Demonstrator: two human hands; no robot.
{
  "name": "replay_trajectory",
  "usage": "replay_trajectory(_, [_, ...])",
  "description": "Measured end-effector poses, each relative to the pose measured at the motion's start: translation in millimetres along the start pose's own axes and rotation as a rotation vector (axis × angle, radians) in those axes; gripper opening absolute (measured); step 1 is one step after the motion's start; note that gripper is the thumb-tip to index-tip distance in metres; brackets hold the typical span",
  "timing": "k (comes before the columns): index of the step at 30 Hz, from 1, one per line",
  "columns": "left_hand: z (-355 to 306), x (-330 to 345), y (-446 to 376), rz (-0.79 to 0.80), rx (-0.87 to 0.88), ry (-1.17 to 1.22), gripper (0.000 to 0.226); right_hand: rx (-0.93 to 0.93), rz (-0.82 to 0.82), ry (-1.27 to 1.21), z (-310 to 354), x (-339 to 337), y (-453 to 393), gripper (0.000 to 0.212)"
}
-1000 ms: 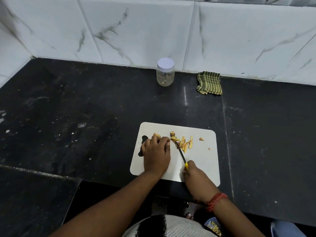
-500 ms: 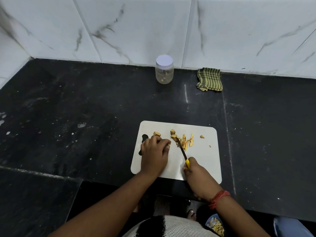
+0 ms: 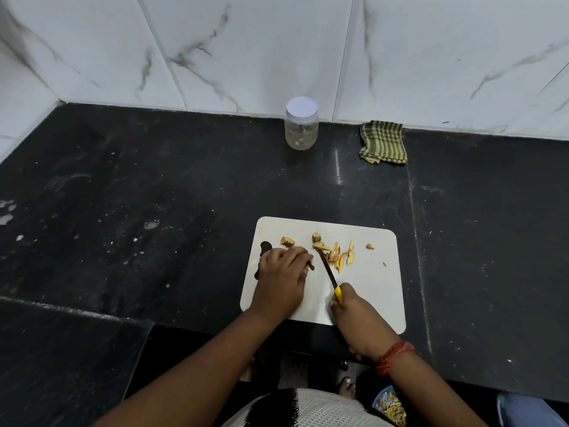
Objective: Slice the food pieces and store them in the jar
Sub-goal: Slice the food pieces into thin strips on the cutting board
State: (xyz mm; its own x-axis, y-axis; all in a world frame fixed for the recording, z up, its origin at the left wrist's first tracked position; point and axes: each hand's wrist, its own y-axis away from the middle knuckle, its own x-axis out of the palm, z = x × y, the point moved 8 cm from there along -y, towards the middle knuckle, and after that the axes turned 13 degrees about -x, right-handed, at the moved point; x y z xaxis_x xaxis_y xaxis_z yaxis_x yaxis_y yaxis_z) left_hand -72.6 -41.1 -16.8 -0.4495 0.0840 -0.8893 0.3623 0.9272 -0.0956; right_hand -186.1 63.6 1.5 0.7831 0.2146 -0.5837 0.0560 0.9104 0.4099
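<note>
Mid-slice on cutting board (image 3: pixel 369 291), jar (image 3: pixel 301 124) lidded at back of surface, well apart.
Right hand (image 3: pixel 358 315) wrapped on knife (image 3: pixel 328 271); left hand (image 3: pixel 281 277) pinning food piece (image 3: pixel 311 266), fingers curled. Slices (image 3: pixel 338 255) thin, light, prob. brittle: gather by pinch.

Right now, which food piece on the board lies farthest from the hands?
The tiny crumb near the board's right edge; every other piece lies further left, closer to the knife.

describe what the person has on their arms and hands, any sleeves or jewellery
Both forearms are bare, with no sleeves showing. The right hand has a red-orange thread band wound round its wrist. The left hand shows no ring, band or glove.
</note>
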Motion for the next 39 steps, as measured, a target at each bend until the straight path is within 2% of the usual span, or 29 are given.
replay_trajectory(3, [0, -4, -2, -0.028, 0.048, -0.033, 0.019, 0.001, -0.001, -0.011, 1, -2, 0, 0.010])
replay_trajectory(6, [2, -8, -8, -0.039, -0.011, -0.083, 0.014, 0.010, 0.001, -0.024, 2, -5, 0, 0.011])
replay_trajectory(10, [-2, -10, -12, 0.017, -0.116, -0.146, 0.019, 0.009, 0.002, -0.042, 3, -8, -2, 0.012])
replay_trajectory(14, [1, -11, -9, 0.042, -0.247, 0.024, 0.024, 0.010, 0.006, -0.042, 2, -8, -2, 0.012])
replay_trajectory(17, [6, -14, -7, 0.000, -0.201, 0.072, 0.022, -0.003, 0.003, -0.020, 2, -10, -3, 0.012])
replay_trajectory(21, [18, -12, -7, 0.017, -0.145, 0.004, 0.023, -0.007, 0.020, -0.021, 1, -8, -2, 0.011])
replay_trajectory(39, [12, -1, -10, 0.008, -0.230, -0.009, 0.017, -0.077, 0.050, 0.061, 4, 12, -6, 0.007])
